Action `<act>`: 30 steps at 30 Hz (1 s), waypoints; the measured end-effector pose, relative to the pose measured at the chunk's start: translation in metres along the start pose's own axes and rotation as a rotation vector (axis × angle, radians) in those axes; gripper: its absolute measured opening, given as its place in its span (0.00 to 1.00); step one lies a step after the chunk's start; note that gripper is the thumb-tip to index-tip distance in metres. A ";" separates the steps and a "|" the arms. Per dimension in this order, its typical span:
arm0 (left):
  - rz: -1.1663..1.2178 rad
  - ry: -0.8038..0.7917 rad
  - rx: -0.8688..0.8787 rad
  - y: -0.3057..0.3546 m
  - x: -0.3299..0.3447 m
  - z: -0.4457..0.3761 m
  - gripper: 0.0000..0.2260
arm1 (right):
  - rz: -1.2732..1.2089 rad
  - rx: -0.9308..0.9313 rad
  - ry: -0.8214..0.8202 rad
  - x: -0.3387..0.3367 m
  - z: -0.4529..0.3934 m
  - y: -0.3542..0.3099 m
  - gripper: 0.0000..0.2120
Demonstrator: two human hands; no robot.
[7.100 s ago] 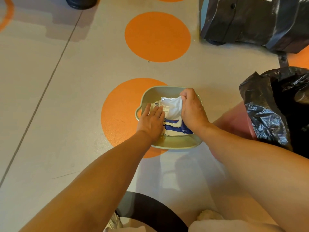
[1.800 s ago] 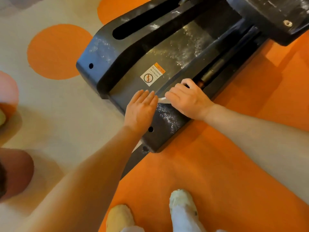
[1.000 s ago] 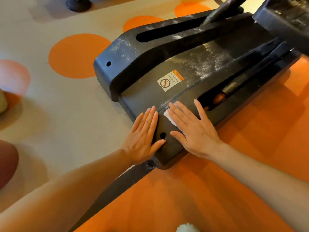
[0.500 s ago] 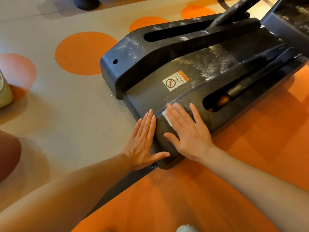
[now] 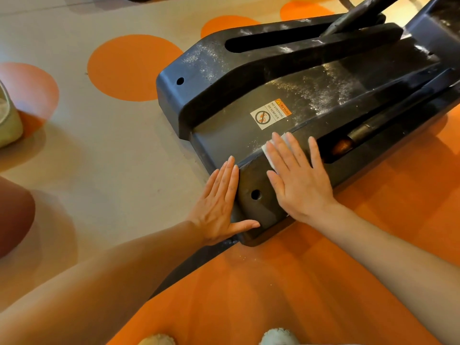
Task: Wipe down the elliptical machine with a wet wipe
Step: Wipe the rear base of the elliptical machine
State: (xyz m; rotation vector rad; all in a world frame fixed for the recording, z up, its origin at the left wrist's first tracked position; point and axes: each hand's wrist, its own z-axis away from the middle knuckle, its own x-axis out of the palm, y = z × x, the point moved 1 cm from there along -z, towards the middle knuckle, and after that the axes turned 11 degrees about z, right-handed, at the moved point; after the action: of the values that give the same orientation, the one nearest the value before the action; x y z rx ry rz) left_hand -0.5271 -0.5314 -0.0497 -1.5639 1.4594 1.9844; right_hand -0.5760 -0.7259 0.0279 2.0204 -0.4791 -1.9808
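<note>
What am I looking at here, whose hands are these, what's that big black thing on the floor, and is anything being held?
This is one picture from a camera worn on a person's head, looking down at their own arms. The big black plastic shape is the dusty floor-level base cover of an elliptical exercise machine, with a white and orange warning sticker saying not to step on it. The left hand lies flat on the cover's near end. The right hand lies flat too, pressing a white wet wipe against the cover; only its edge shows. Nothing is gripped. The floor is beige with orange circles.
</note>
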 end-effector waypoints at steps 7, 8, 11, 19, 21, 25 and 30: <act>0.033 0.048 0.033 0.001 0.000 -0.003 0.48 | -0.021 -0.294 0.017 0.008 0.026 -0.021 0.28; 0.035 0.049 0.045 0.001 0.000 -0.003 0.48 | -0.021 -0.263 0.017 0.007 0.021 -0.014 0.28; 0.050 0.054 0.062 0.003 -0.002 -0.008 0.48 | -0.016 -0.073 0.002 0.004 0.001 0.008 0.28; 0.075 0.131 0.071 0.014 0.002 -0.022 0.45 | 0.022 -0.302 0.023 0.008 0.023 0.003 0.29; 0.060 0.124 0.073 0.016 0.002 -0.024 0.44 | 0.015 -0.269 0.022 0.006 0.015 0.013 0.28; 0.044 0.101 0.062 0.016 0.000 -0.025 0.44 | -0.113 0.046 -0.018 0.001 -0.008 0.034 0.29; 0.073 0.127 0.070 0.016 0.003 -0.025 0.43 | -0.014 -0.254 0.022 0.003 0.020 0.010 0.29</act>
State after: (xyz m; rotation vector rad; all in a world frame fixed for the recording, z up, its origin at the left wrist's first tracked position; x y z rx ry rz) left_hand -0.5244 -0.5600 -0.0419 -1.6560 1.6377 1.8804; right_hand -0.5961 -0.7360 0.0286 1.8904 -0.1968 -1.9152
